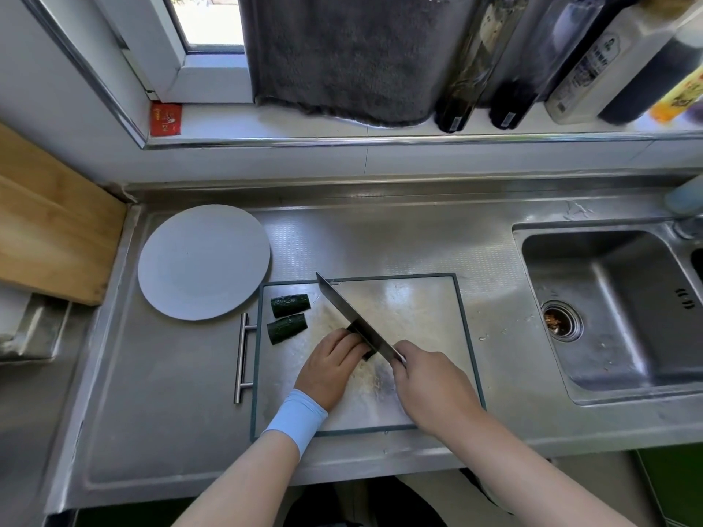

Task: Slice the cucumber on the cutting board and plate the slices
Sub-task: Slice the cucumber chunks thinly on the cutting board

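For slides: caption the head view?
Left hand steadies cucumber, right hand slices with knife on cutting board beside plate.

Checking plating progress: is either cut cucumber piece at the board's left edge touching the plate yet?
Apart. The head view shows both cucumber pieces lying on the cutting board, with its dark rim between them and the plate.

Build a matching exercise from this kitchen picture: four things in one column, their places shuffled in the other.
Things
1. plate
2. knife
3. two cut cucumber pieces
4. grey towel

Places
a. gripped by the right hand, blade over the cutting board
b. hanging down onto the window sill
c. on the counter, left of the cutting board
d. lying near the cutting board's left edge

Pairs: 1-c, 2-a, 3-d, 4-b
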Tool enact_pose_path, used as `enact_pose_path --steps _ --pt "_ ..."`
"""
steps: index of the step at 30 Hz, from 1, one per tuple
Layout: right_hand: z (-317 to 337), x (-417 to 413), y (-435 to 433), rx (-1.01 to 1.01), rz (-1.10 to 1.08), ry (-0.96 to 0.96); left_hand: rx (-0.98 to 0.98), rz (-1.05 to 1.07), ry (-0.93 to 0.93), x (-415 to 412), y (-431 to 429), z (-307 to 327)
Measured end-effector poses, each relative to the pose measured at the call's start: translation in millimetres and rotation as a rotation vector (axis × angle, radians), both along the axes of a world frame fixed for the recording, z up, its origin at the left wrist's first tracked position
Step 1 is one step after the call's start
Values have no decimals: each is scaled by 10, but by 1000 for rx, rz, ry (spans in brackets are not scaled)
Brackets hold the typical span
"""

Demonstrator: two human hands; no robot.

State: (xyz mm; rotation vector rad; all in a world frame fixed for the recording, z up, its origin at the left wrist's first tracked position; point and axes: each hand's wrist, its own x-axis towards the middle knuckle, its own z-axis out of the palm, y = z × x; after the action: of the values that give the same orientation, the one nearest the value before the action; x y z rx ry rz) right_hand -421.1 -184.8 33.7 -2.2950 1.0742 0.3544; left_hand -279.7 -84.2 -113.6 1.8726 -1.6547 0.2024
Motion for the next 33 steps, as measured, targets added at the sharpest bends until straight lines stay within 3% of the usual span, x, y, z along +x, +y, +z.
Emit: enact_pose_path --steps 33 --pt "107 272 -80 87 35 225 6 2 36 17 12 -86"
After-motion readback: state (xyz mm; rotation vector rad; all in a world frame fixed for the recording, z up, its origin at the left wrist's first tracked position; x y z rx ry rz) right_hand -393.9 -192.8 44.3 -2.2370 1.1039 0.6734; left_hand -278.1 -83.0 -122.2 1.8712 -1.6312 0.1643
